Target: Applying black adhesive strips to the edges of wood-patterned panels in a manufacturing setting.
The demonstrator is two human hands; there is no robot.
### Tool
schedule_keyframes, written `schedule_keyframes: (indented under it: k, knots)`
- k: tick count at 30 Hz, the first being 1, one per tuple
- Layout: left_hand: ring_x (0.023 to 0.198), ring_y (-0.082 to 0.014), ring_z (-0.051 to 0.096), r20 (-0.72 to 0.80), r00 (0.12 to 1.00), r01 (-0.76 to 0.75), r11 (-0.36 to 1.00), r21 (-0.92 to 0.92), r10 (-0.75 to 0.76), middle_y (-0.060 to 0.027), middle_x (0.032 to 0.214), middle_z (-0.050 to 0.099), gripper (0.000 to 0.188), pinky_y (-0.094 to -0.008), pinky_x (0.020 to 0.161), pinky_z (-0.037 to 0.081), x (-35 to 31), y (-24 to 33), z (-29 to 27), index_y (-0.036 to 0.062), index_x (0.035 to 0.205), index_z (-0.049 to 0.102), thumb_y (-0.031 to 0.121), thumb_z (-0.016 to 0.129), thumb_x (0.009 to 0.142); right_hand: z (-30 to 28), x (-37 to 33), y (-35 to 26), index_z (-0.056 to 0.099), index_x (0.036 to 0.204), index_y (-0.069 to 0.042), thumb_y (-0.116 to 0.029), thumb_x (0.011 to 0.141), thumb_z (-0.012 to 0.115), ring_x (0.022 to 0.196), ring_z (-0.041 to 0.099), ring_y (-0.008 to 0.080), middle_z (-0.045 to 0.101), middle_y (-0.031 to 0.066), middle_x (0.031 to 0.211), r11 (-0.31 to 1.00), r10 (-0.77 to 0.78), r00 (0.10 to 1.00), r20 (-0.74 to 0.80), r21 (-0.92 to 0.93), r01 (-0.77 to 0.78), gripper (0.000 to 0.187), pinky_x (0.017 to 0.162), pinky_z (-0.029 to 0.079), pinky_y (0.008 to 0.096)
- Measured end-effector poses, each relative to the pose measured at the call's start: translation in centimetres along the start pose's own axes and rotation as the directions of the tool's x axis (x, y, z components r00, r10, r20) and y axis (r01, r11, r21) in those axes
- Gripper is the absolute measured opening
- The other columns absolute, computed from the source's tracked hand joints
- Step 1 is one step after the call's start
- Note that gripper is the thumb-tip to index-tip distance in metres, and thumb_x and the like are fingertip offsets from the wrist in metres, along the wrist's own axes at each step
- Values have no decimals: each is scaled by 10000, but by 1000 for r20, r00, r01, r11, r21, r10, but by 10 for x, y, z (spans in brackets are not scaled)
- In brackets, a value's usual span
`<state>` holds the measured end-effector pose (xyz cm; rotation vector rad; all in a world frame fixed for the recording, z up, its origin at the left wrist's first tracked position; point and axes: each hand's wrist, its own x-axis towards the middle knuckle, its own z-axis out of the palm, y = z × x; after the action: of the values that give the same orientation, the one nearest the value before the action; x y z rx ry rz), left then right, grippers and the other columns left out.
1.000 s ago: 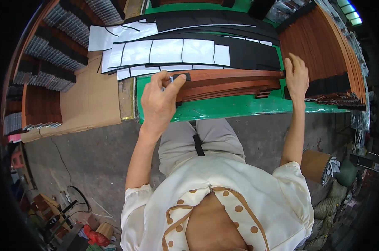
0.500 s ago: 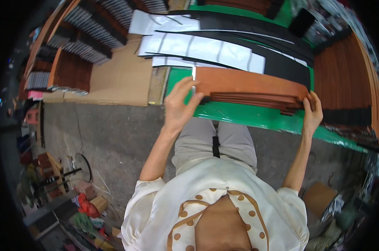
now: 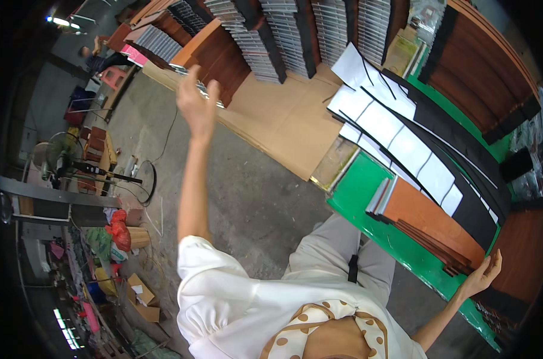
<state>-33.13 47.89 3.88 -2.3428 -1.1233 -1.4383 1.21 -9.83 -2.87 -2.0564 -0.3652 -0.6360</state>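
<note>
My left hand [image 3: 196,105] is raised at the upper left, fingers apart, in front of a stack of reddish-brown curved panels [image 3: 220,57] with silvery edges. Whether its fingertips touch that stack I cannot tell. On the green-covered table [image 3: 352,182] lies a small pile of orange-brown panels [image 3: 433,209], with pale silvery strips at its left end. My right hand [image 3: 484,275] is beside the pile's right end, fingers stretched out and holding nothing visible. Behind the pile are white sheets [image 3: 397,134] with black strips on them, over black curved pieces [image 3: 478,218].
Tall stacks of silver-edged panels [image 3: 247,45] stand along the back on brown cardboard [image 3: 283,128]. More brown stacks [image 3: 484,72] rise at the right. A black fan [image 3: 95,167] stands on the concrete floor to the left. Farther off, a person [image 3: 98,60] sits near a red stool [image 3: 113,78].
My view has turned left. My left hand has let go of the brown panels and swung out to the stack at the left. The right hand has come off the pile's right end.
</note>
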Motion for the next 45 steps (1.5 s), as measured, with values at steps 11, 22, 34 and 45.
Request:
schedule_keyframes:
  k: [11, 22, 34, 45]
  knots:
    - [1186, -313, 503, 568, 770, 167, 951, 260, -291, -192, 1274, 533, 745, -388, 1004, 351, 125, -129, 29, 4, 1317, 453, 477, 619, 765, 44, -4, -39, 593, 1101, 20, -5, 924, 490, 1051, 532, 149, 583, 69, 1110, 991, -130, 968, 214, -12, 136, 206, 930, 394, 270]
    - [866, -153, 562, 600, 546, 838, 373, -399, -585, -33, 990, 616, 457, -274, 742, 388, 48, -136, -91, 82, 1047, 616, 477, 585, 819, 48, -14, -69, 608, 988, 44, 149, 812, 426, 1037, 555, 214, 590, 117, 1066, 967, -213, 936, 281, 198, 160, 274, 918, 420, 311]
    - [1033, -233, 571, 752, 575, 816, 286, -502, -322, -129, 1123, 595, 744, -351, 928, 416, -140, 7, -158, -86, 1152, 563, 507, 682, 719, 95, -55, -220, 676, 977, -153, -78, 684, 678, 1052, 581, 223, 626, 39, 1072, 360, -925, 375, 56, 439, 823, 302, 938, 439, 493]
    - [993, -226, 599, 891, 33, 778, 548, -307, 453, -125, 1125, 625, 555, -348, 884, 443, -83, 242, -29, -42, 1100, 622, 377, 697, 744, 14, -2, -119, 622, 971, -128, -116, 746, 610, 798, 588, 177, 606, -3, 886, 631, -702, 546, 457, 43, 775, 226, 846, 436, 369]
